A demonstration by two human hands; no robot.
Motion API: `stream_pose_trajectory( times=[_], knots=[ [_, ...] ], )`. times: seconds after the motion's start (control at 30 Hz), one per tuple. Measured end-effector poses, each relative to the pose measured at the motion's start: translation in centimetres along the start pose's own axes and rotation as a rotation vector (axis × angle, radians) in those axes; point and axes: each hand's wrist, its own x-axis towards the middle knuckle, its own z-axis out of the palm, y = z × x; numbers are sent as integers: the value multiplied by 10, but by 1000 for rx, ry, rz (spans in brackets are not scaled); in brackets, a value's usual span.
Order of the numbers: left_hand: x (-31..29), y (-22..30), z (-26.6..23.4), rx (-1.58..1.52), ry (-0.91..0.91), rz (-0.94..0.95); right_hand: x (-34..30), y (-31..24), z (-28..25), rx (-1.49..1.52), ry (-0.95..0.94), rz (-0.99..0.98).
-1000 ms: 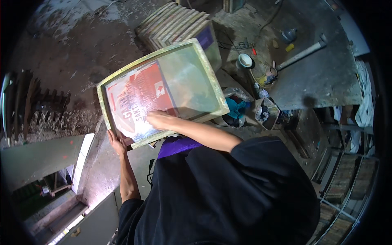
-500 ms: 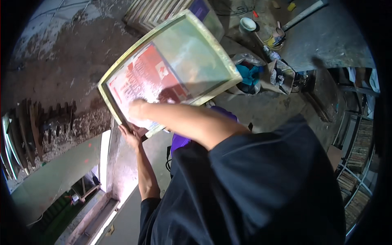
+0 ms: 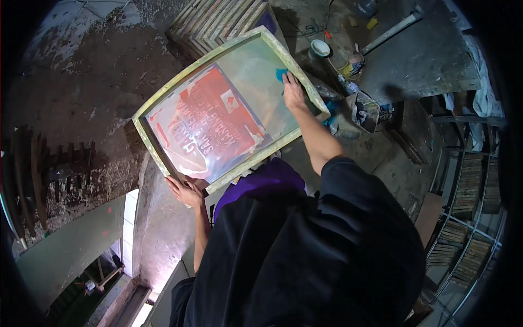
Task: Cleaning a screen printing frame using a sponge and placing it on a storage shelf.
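Observation:
A wooden silk-screen frame (image 3: 245, 166) with a yellowish, worn rim lies tilted in front of me. A red and whitish stencil with lettering (image 3: 210, 117) covers the left and middle of its mesh (image 3: 253, 71); the right part is pale green. My left hand (image 3: 186, 193) holds the frame's near left corner, fingers on the rim. My right hand (image 3: 293, 92) presses a small blue cloth (image 3: 281, 74) onto the mesh near the right rim. Part of the cloth is hidden under the fingers.
Several stacked frames (image 3: 218, 22) stand behind. Farther right are a white bucket (image 3: 320, 48), a pipe (image 3: 389, 30) and a box of rags (image 3: 362, 111). Racks with more frames (image 3: 467, 191) line the right side. A rough, stained wall surface (image 3: 81, 71) is on the left.
My right hand has swept from the left part of the stencil to the right end of the mesh, where the blue cloth now shows. My left hand stays at the corner.

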Motion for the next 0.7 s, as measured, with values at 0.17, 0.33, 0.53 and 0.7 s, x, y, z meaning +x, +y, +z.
stream_pose_trajectory(
  times=[0.17, 0.33, 0.53, 0.7],
  knots=[
    [7, 12, 1, 10, -8, -5, -34, -18, -12, 115, -47, 224],
    [2, 8, -1, 35, -57, -44, -69, -7, -52, -44, -452, 66],
    [5, 16, -8, 19, -61, -49, -104, 111, -202, -16, -426, 418],
    [7, 6, -4, -9, -19, -13, -142, 102, -225, -276, -520, 773]
  ],
)
